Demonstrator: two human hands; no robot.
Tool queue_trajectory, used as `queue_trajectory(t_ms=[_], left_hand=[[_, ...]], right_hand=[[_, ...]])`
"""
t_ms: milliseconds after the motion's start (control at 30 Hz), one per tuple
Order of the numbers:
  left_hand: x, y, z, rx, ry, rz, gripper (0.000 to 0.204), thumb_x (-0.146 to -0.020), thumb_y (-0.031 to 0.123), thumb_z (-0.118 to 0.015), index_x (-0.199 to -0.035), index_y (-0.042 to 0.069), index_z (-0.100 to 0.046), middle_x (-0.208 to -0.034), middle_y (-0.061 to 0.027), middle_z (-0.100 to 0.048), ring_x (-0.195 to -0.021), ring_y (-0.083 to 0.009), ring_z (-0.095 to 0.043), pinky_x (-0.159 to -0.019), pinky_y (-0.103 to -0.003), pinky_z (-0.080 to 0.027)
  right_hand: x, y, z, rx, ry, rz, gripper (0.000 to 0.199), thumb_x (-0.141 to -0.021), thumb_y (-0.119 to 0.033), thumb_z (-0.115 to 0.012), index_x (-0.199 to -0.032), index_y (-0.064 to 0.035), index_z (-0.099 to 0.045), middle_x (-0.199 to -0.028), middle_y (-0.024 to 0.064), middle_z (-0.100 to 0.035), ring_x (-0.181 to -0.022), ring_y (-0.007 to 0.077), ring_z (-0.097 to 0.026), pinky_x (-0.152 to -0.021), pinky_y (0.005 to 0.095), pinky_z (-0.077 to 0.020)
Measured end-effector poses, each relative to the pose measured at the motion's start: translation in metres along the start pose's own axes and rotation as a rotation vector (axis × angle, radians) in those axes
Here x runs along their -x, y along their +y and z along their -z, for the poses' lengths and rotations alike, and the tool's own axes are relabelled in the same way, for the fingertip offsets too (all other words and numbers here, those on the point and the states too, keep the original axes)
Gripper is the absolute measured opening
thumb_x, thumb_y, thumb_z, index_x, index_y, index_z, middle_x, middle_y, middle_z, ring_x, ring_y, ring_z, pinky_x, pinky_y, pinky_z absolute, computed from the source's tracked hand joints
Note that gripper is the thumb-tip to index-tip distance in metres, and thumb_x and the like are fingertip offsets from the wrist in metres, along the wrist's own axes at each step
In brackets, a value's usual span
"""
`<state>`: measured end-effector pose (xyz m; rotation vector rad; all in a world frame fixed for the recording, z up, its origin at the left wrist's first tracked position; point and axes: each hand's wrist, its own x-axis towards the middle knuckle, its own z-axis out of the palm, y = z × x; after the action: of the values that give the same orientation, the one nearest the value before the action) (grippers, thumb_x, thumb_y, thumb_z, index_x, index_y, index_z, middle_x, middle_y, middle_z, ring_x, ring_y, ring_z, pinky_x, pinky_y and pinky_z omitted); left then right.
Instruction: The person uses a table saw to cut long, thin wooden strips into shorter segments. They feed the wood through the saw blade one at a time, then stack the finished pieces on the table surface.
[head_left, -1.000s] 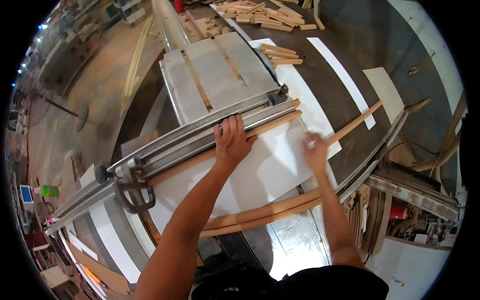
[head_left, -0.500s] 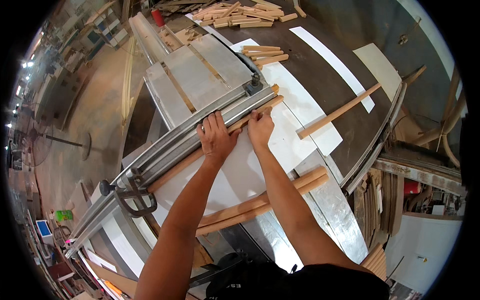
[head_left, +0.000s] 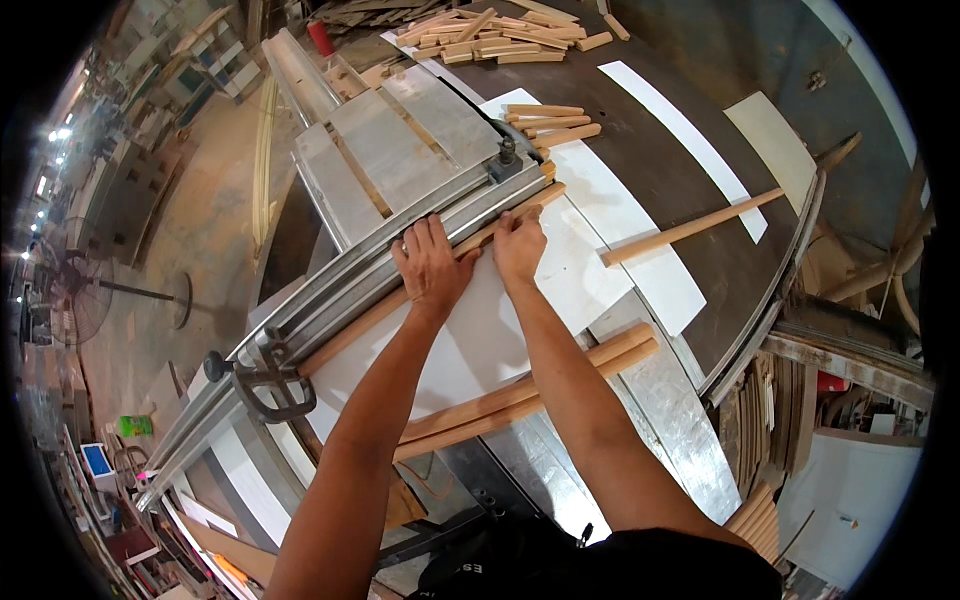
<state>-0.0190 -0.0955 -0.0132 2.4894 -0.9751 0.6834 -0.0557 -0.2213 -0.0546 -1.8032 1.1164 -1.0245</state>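
Observation:
A long wooden strip [head_left: 355, 334] lies along the near side of a metal fence [head_left: 328, 300]. My left hand [head_left: 437, 272] bends its fingers over the fence and presses its thumb at the strip. Farther along, my right hand [head_left: 520, 248] is closed on the same strip near its far end, fingertips partly hidden. Beyond that end sit several short wooden pieces [head_left: 550, 122] on a white board [head_left: 620, 210]. Under my right forearm, two longer strips [head_left: 490, 415] lie side by side.
A black clamp [head_left: 270, 385] stands at the fence's near end. Another strip [head_left: 690, 227] lies across the dark table [head_left: 650, 130] at right. A heap of cut wood [head_left: 500, 38] is at the back. A floor fan [head_left: 85, 290] stands far left.
The fence, the strip and both hands have moved slightly away from me, closer to the short pieces. The view has shifted a little. Both hands keep their hold.

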Motion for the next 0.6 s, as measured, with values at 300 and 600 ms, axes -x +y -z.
queue_trajectory(t_ms=[300, 600], left_hand=[[-0.0015, 0.0079, 0.0030, 0.015, -0.053, 0.106, 0.078, -0.065, 0.038, -0.091, -0.123, 0.001, -0.056, -0.112, -0.0118, -0.055, -0.109, -0.0301, -0.051, -0.100, -0.048, -0.034], [-0.0010, 0.0081, -0.0020, 0.012, -0.036, 0.120, 0.077, -0.065, 0.038, -0.091, -0.123, 0.002, -0.055, -0.110, -0.0114, -0.054, -0.108, -0.0303, -0.051, -0.101, -0.048, -0.033]], right_hand=[[-0.0026, -0.0039, 0.0046, -0.006, -0.086, -0.032, 0.063, -0.091, -0.017, -0.064, -0.136, 0.0217, -0.040, -0.086, 0.0314, -0.070, -0.081, 0.0466, -0.070, -0.073, 0.0494, -0.0570], [-0.0039, -0.0015, 0.0010, -0.041, -0.088, -0.035, 0.065, -0.091, -0.018, -0.064, -0.136, 0.0231, -0.040, -0.084, 0.0329, -0.069, -0.082, 0.0466, -0.071, -0.073, 0.0496, -0.0572]])
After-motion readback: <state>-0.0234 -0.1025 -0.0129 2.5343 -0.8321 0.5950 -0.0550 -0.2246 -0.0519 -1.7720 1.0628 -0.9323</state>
